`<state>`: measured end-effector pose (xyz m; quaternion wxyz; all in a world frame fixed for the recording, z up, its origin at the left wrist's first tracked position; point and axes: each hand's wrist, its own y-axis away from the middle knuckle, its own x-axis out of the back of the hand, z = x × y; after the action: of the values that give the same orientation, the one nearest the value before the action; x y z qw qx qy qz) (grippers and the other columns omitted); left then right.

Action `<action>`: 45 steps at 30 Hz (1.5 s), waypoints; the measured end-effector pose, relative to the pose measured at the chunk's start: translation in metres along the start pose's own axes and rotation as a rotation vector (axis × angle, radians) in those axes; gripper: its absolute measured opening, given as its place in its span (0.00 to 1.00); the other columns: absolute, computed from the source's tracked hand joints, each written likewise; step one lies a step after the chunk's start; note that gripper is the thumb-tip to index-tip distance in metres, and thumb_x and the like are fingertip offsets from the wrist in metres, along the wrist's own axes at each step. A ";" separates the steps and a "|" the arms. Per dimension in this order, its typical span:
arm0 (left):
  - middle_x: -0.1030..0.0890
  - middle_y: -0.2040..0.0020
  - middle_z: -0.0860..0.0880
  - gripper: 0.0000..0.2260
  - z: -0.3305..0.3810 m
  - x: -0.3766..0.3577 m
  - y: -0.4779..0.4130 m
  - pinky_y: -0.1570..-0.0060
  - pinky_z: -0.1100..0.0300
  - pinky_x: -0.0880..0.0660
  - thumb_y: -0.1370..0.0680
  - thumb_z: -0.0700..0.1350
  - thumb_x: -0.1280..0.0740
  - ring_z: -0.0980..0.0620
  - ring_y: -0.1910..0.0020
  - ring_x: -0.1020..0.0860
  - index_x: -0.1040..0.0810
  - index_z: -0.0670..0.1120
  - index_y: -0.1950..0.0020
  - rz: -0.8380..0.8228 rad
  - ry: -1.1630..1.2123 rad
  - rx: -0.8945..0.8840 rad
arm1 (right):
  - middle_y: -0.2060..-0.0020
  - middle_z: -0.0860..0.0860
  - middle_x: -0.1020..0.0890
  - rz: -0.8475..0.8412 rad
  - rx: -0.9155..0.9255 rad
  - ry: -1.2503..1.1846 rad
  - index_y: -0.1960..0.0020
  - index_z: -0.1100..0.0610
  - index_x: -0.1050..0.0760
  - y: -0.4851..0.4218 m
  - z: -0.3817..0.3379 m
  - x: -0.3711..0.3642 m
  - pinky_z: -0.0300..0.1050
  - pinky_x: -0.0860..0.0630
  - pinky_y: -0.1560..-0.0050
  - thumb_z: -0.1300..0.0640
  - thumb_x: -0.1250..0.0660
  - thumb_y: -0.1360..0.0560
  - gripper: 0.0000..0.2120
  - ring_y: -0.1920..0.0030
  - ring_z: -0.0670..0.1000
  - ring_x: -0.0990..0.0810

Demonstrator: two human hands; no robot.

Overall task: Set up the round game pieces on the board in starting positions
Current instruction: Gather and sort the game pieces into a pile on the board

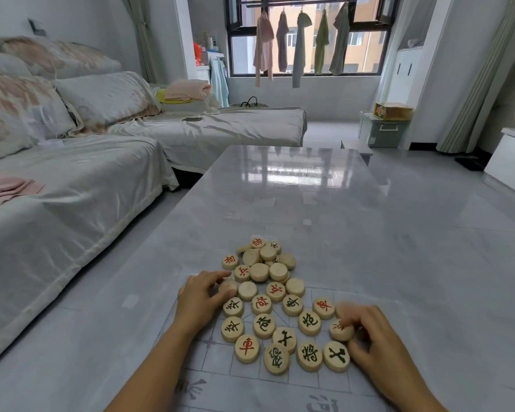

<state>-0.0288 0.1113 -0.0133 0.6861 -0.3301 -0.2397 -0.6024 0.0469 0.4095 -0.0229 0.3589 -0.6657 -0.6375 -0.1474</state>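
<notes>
While pieces sat heaped on glossy table [369,233], thin printed board [214,364] lay beneath near end of pile. Your left hand [199,301] curled, fingertips on blank disc [228,288]; right hand [369,334] pinched red-marked disc [341,330], motion-blurred. Best flip face-down discs first, sort red from black. Roughly thirty round pieces [265,298]; several stacked, exact count unclear.

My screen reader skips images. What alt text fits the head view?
Two bare hands sort a heap of round wooden game pieces on a translucent board sheet over a glossy grey table; left hand and right hand each touch a piece.
</notes>
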 end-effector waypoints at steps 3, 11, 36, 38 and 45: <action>0.20 0.47 0.49 0.13 -0.004 0.001 0.000 0.44 0.49 0.28 0.28 0.51 0.29 0.50 0.47 0.24 0.19 0.50 0.45 -0.011 0.018 0.002 | 0.49 0.38 0.29 -0.059 0.050 0.002 0.55 0.44 0.29 0.003 -0.003 0.000 0.21 0.34 0.53 0.62 0.27 0.32 0.16 0.48 0.28 0.30; 0.18 0.59 0.42 0.11 -0.005 0.022 0.019 0.55 0.52 0.28 0.22 0.45 0.38 0.43 0.57 0.22 0.20 0.42 0.58 0.044 0.057 0.038 | 0.50 0.46 0.25 -0.022 0.040 0.124 0.50 0.50 0.27 0.001 -0.008 0.000 0.31 0.33 0.54 0.62 0.28 0.32 0.14 0.51 0.45 0.28; 0.21 0.52 0.53 0.10 -0.020 0.018 0.053 0.59 0.73 0.33 0.21 0.37 0.43 0.61 0.56 0.25 0.26 0.51 0.49 0.215 0.294 -0.022 | 0.33 0.50 0.31 -0.155 0.014 0.437 0.33 0.51 0.32 -0.102 -0.080 -0.070 0.49 0.33 0.36 0.55 0.39 0.24 0.19 0.35 0.54 0.34; 0.23 0.52 0.51 0.11 -0.022 0.016 0.050 0.58 0.72 0.34 0.22 0.34 0.42 0.54 0.53 0.25 0.23 0.46 0.49 0.243 0.237 -0.033 | 0.35 0.51 0.29 -0.145 -0.002 0.520 0.34 0.52 0.30 -0.107 -0.080 -0.078 0.50 0.32 0.38 0.55 0.41 0.23 0.17 0.37 0.55 0.34; 0.23 0.49 0.47 0.12 -0.022 0.012 0.048 0.49 0.58 0.31 0.22 0.38 0.41 0.48 0.48 0.26 0.21 0.47 0.45 0.130 -0.056 -0.016 | 0.43 0.56 0.22 0.026 -0.099 0.478 0.39 0.56 0.27 -0.101 -0.054 -0.053 0.49 0.27 0.49 0.56 0.45 0.21 0.14 0.45 0.57 0.25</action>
<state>0.0185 0.0892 -0.0268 0.7141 -0.3672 -0.2319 -0.5491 -0.0426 0.3269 0.0098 0.4684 -0.6369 -0.5178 -0.3269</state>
